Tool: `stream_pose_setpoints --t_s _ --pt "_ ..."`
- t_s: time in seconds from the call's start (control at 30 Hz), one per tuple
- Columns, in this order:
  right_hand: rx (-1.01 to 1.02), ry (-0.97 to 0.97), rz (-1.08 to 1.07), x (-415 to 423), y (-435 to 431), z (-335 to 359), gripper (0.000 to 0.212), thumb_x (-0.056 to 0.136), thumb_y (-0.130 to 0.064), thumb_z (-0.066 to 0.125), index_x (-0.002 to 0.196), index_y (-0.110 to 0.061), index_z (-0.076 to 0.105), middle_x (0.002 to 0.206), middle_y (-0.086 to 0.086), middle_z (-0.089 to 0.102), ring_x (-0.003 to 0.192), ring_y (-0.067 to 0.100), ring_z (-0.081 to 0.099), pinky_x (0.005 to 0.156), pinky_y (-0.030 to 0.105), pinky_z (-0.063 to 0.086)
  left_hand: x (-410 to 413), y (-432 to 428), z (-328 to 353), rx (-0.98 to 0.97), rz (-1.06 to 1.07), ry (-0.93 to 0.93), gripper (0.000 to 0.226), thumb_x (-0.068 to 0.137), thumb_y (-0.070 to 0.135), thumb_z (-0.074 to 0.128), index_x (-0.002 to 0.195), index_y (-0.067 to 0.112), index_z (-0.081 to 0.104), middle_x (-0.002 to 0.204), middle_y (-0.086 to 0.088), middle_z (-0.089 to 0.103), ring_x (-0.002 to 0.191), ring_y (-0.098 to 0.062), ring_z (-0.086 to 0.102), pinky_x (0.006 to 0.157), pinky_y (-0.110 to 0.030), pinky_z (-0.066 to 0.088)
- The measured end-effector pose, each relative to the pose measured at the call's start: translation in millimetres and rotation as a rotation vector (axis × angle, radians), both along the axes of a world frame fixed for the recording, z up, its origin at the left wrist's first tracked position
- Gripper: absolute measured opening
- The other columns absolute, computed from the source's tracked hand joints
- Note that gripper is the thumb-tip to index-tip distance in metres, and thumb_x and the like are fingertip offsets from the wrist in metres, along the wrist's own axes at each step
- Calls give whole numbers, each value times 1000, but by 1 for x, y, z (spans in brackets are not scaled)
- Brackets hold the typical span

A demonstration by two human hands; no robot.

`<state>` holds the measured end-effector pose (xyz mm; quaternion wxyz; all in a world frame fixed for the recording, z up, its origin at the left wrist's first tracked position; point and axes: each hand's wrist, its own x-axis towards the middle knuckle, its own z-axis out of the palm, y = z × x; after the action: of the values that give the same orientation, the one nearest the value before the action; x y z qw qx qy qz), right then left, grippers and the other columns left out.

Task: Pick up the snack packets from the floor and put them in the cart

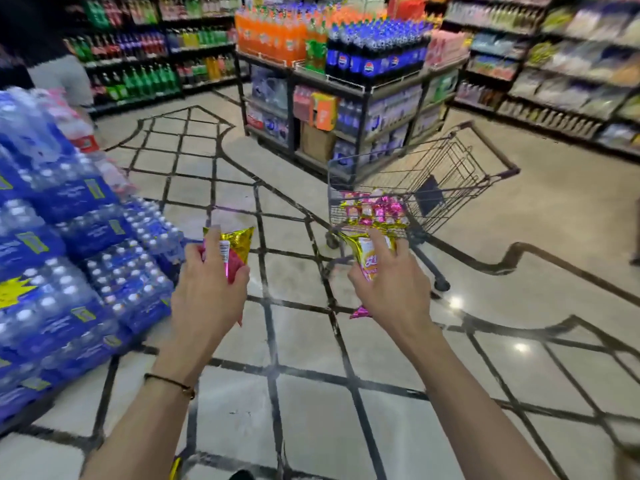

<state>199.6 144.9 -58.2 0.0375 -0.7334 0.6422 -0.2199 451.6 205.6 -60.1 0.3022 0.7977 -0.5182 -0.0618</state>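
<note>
My left hand grips a pink and gold snack packet, held up above the tiled floor. My right hand grips another pink and gold snack packet, just short of the near end of the wire shopping cart. Several pink and gold snack packets lie inside the cart's basket. Both arms reach forward, with the cart ahead and to the right of them. A sliver of yellow packet shows at the bottom edge by my left arm.
Stacked packs of bottled water fill the left side. A display rack of orange and blue soda bottles stands behind the cart. Shelves line the back and right walls. A person stands far left.
</note>
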Motion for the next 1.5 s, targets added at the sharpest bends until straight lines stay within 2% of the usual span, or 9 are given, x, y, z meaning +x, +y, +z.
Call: stream_pose_setpoints --t_s 0.2,0.4,0.5,0.77,0.87,1.0,1.1,1.33,1.5 --pt "43 27 -161 -79 -78 -16 61 91 -52 53 146 -33 35 120 10 50 101 33 58 69 39 45 -76 -110 -10 24 -163 0 74 95 37 62 156 26 22 132 -12 40 113 -41 53 85 -52 51" --pt "61 16 -259 -117 -197 -32 60 91 -48 55 145 -34 33 128 10 48 107 32 58 77 43 52 -120 -257 -20 -35 -245 0 70 96 35 62 154 30 23 131 -10 42 113 -34 54 77 -41 44" --pt "120 29 -298 -132 -257 -35 62 92 -49 55 148 -34 32 134 8 45 108 32 58 80 43 52 -145 -334 -15 -39 -295 5 72 96 38 62 154 29 21 133 -8 41 114 -34 55 80 -46 50" --pt "168 7 -427 -192 -407 -41 59 90 -51 56 143 -36 32 130 7 49 102 28 60 74 41 57 -205 -522 -7 -35 -424 -23 73 96 40 62 155 28 20 129 -8 42 110 -33 55 73 -41 47" --pt "198 -12 -417 -209 -463 -52 57 91 -53 53 141 -36 31 129 7 48 100 29 61 72 40 56 -220 -579 -22 -1 -435 -3 74 94 41 63 154 31 21 126 -3 41 107 -30 56 68 -35 42" --pt "238 -17 -346 -223 -555 -74 58 93 -52 52 143 -34 30 129 11 48 103 34 60 73 41 51 -236 -657 -51 66 -384 31 71 94 45 61 151 35 19 128 -3 41 100 -31 59 70 -41 53" --pt "281 -24 -256 -234 -626 -92 58 94 -50 53 144 -30 33 129 11 48 105 35 59 71 39 48 -252 -710 -65 127 -283 32 66 95 41 60 150 34 23 128 -3 42 103 -31 59 67 -37 42" --pt "377 5 -107 -253 -770 -114 56 96 -50 50 146 -27 37 126 12 50 108 36 59 67 37 45 -276 -823 -91 237 -174 136 68 94 43 62 149 36 24 134 -7 44 112 -36 58 85 -51 54" --pt "500 -1 -70 -251 -850 -150 60 96 -51 50 149 -27 35 133 13 50 112 37 59 73 39 49 -280 -890 -134 319 -104 200 72 94 39 63 154 28 24 133 -5 43 102 -28 56 76 -41 47"
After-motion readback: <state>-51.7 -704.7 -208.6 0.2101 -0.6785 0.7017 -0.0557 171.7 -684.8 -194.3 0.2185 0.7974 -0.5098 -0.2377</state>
